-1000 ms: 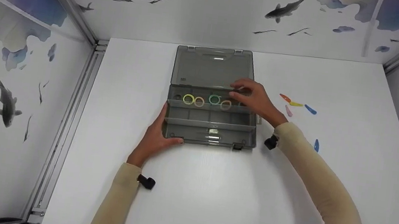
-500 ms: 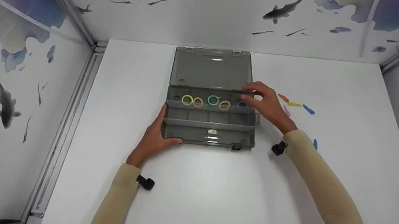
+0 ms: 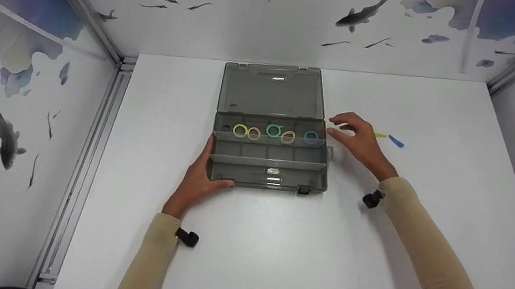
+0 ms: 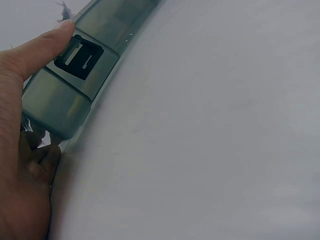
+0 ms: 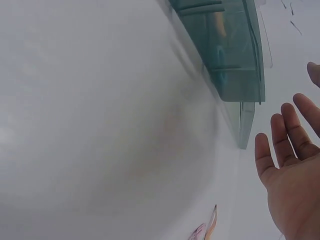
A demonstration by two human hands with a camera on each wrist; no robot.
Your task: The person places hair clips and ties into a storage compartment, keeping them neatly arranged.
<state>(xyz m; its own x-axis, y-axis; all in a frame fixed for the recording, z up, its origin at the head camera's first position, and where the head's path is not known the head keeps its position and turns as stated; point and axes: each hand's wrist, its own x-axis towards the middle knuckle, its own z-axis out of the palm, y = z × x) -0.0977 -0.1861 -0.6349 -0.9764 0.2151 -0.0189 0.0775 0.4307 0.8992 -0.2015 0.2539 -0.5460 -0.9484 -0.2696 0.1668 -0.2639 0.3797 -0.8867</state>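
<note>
A grey see-through divided plastic box (image 3: 267, 164) lies with its lid (image 3: 271, 94) laid back. Its rear row holds several coloured rings like hair ties, among them a yellow ring (image 3: 241, 124), a green ring (image 3: 274, 125) and a blue ring (image 3: 312, 132). My left hand (image 3: 194, 181) grips the front left corner, its thumb on the front edge and its fingers along the side. Just right of the box, my right hand (image 3: 362, 141) hovers with fingers loosely bent. Nothing shows in its grasp in the right wrist view, where the fingers (image 5: 283, 140) spread apart.
To the right of my right hand lie a yellow hair clip (image 3: 380, 135) and a blue hair clip (image 3: 396, 141) on the white table (image 3: 262, 259). A pink clip (image 5: 198, 232) and an orange clip (image 5: 212, 223) show low in the right wrist view. Printed panels wall the table.
My right hand has moved right, from over the box's rear row to outside its right side, uncovering the blue ring. My left hand stays at the corner.
</note>
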